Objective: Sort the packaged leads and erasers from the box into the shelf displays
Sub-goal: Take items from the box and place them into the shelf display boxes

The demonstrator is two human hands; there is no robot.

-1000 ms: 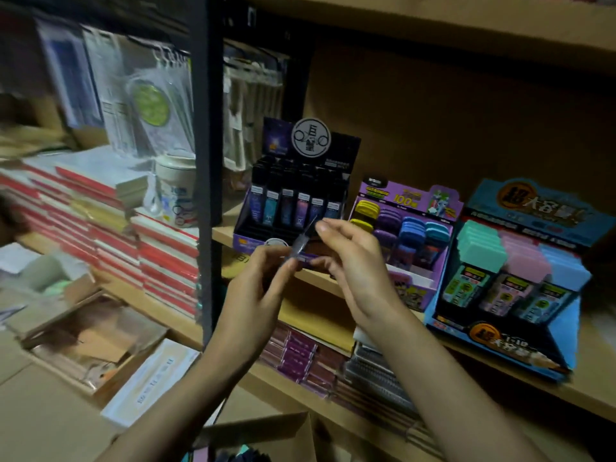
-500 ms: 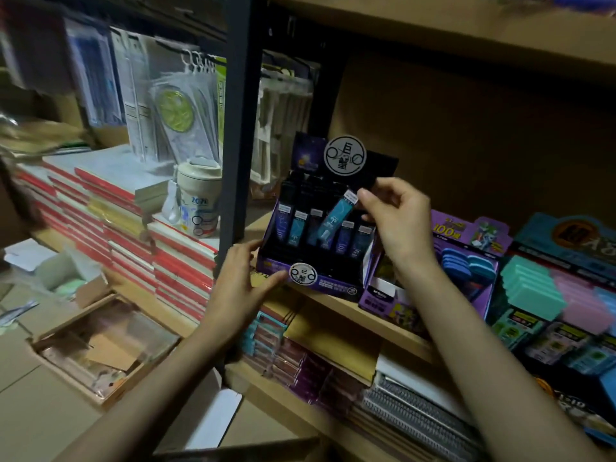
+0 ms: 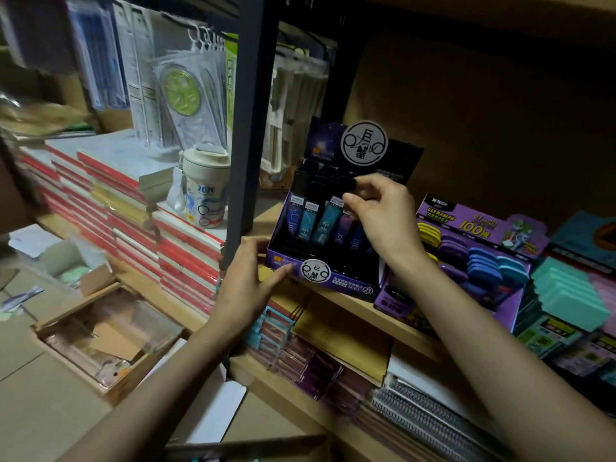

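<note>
Right hand [image 3: 383, 215] pinches a lead pack [image 3: 344, 225]; left hand [image 3: 248, 281] braces the display [image 3: 346, 281].

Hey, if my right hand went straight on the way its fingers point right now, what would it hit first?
Your right hand points left into the lead display. Its fingertips sit at the dark packs in the back rows, so it would probably meet those first, though depth is unclear.
</note>
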